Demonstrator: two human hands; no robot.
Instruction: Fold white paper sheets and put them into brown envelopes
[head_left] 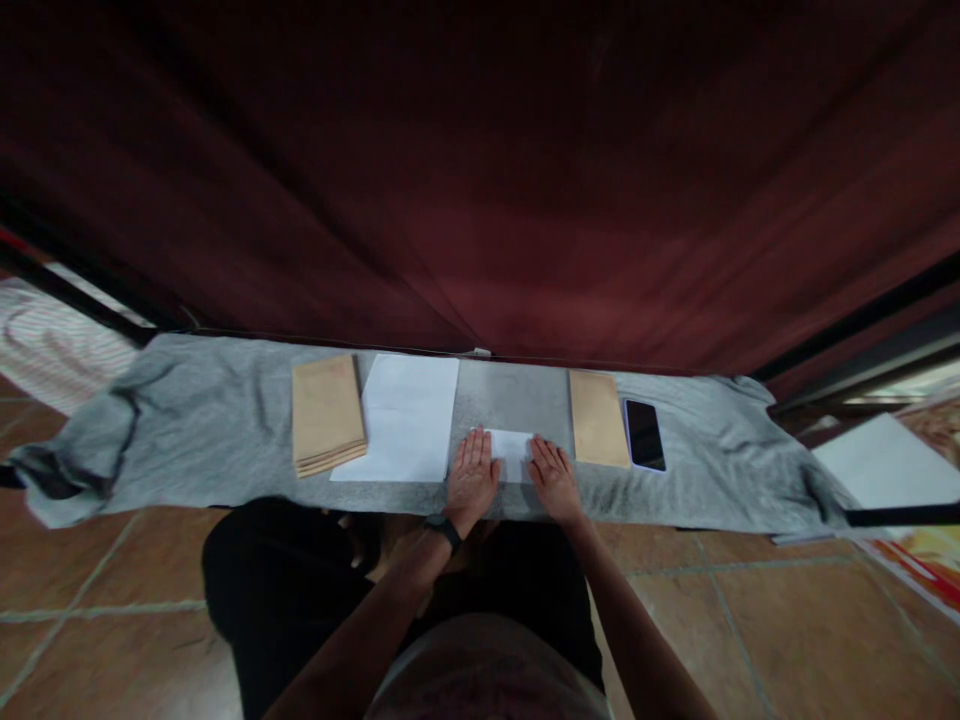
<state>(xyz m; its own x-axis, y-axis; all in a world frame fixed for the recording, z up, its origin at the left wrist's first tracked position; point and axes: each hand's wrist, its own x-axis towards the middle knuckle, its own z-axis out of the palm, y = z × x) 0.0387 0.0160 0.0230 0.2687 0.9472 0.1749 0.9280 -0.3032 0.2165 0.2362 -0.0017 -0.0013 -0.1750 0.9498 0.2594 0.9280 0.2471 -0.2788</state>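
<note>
A small piece of white paper, looking folded (511, 455), lies on the grey cloth in front of me. My left hand (474, 480) rests flat over its left end, fingers stretched out, with a dark watch on the wrist. Over the right end lies my right hand (553, 480), also flat with the fingers extended. Left of my left hand is a large white sheet of paper (409, 420). A stack of brown envelopes (327, 410) overlaps that sheet's left edge. One more brown envelope (598, 420) lies just right of my right hand.
A phone (645, 436) with a dark screen lies beyond the right envelope. The grey cloth (217, 420) covers a long narrow surface. Behind it hangs a dark red curtain (510, 240). White paper (889, 465) sits off to the far right, above the tiled floor (690, 610).
</note>
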